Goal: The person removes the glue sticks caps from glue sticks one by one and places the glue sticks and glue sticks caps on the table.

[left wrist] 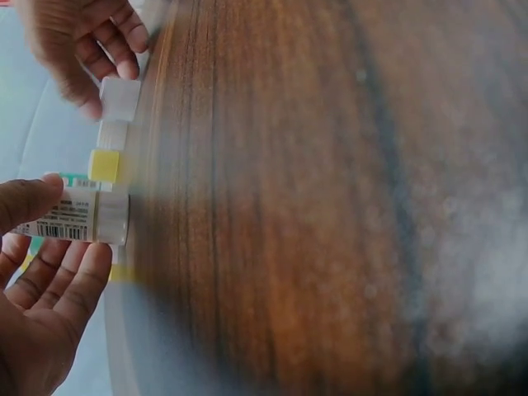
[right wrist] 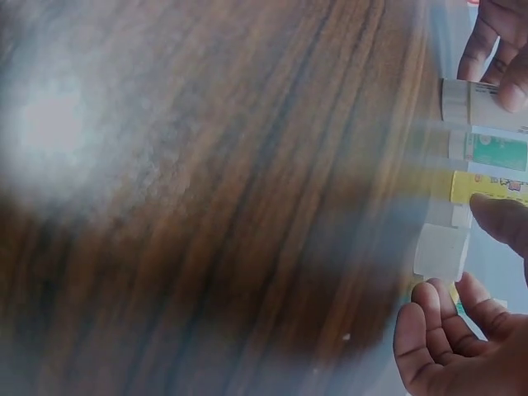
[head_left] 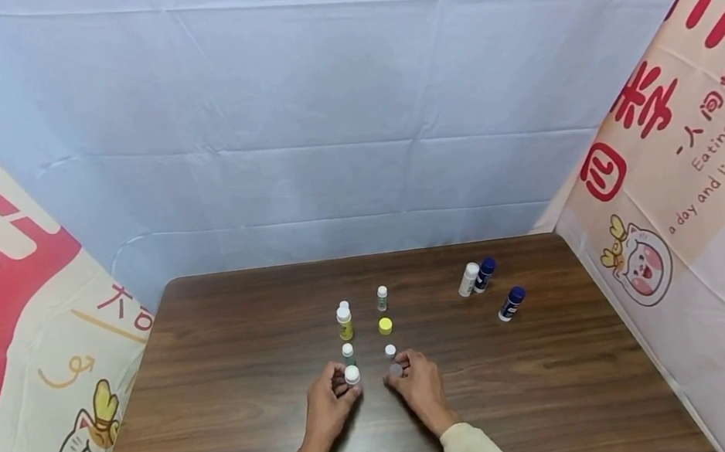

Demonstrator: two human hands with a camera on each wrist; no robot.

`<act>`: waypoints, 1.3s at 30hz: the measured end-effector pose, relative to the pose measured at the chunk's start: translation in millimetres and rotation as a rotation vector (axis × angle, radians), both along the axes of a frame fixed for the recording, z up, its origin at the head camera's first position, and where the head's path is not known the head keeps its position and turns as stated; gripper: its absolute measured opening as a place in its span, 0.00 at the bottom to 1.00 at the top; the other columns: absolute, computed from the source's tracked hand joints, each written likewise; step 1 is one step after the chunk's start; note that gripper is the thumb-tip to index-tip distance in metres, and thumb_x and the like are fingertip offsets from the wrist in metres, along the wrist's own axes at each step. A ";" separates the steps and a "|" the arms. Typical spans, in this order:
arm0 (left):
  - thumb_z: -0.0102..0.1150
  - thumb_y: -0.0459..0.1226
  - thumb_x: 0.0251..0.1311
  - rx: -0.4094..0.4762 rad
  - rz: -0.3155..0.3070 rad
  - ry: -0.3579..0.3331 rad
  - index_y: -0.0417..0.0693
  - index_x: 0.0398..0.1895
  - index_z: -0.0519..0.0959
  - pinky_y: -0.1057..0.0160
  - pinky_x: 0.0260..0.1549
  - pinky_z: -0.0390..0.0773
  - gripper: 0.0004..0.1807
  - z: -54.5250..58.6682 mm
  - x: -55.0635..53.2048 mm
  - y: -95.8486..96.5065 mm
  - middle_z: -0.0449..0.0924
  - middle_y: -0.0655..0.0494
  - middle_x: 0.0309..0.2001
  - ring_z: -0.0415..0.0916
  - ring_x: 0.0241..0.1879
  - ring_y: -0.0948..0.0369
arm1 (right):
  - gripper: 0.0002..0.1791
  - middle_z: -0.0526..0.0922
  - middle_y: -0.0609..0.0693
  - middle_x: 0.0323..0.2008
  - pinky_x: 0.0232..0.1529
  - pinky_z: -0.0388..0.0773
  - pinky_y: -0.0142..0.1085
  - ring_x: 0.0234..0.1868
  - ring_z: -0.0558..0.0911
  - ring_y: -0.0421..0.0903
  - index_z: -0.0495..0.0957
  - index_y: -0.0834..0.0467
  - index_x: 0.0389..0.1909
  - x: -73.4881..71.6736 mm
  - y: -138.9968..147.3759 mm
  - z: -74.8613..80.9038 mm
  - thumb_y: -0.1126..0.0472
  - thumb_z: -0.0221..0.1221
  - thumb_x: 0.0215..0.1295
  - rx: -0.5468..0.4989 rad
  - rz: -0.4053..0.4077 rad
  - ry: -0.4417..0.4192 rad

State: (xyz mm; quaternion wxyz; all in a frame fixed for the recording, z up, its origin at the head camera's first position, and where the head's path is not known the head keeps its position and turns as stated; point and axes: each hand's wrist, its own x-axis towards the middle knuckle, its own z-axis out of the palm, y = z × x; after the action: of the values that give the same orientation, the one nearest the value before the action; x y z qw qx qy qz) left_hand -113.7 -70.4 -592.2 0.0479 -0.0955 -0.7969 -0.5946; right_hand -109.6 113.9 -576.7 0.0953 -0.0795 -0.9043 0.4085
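In the head view my left hand grips an upright glue stick with a white top. Its white barcode label shows between my thumb and fingers in the left wrist view, where the glue stick stands with its pale end at the table. My right hand is around a translucent cap, its thumb and fingers apart on either side. Just beyond that cap are a small white cap and a yellow cap. Behind the left hand's glue stick stands a green-labelled stick.
Farther back stand a yellow stick with a white top and a small green-labelled stick. At the right are a white stick and two blue ones. Cloth walls enclose the brown table.
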 end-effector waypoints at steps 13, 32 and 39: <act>0.69 0.19 0.43 -0.008 -0.008 -0.016 0.40 0.36 0.73 0.64 0.38 0.82 0.19 2.7 -0.5 -0.3 0.80 0.47 0.36 0.81 0.38 0.55 | 0.17 0.83 0.54 0.32 0.34 0.79 0.44 0.30 0.83 0.50 0.82 0.62 0.35 -13.2 27.3 13.5 0.56 0.73 0.49 0.067 -0.090 0.124; 0.69 0.19 0.44 0.009 -0.017 -0.018 0.43 0.36 0.73 0.64 0.38 0.82 0.20 1.2 -1.2 -1.5 0.81 0.49 0.36 0.81 0.38 0.58 | 0.17 0.85 0.59 0.36 0.42 0.75 0.50 0.35 0.84 0.54 0.80 0.65 0.41 -55.3 87.9 31.3 0.60 0.69 0.53 0.016 -0.272 0.087; 0.70 0.20 0.44 0.011 -0.026 -0.012 0.43 0.36 0.73 0.65 0.38 0.82 0.19 -0.5 -2.1 -1.8 0.81 0.49 0.37 0.81 0.38 0.57 | 0.15 0.85 0.62 0.33 0.43 0.75 0.51 0.35 0.84 0.58 0.80 0.68 0.39 -67.0 100.5 31.4 0.64 0.69 0.51 0.000 -0.317 0.156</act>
State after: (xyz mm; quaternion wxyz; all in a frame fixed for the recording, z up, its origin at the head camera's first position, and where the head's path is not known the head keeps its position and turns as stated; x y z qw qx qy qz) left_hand -115.9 -72.2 -592.7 0.0358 -0.1019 -0.7924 -0.6003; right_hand -176.6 214.5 -545.4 0.2285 -0.1890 -0.8703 0.3933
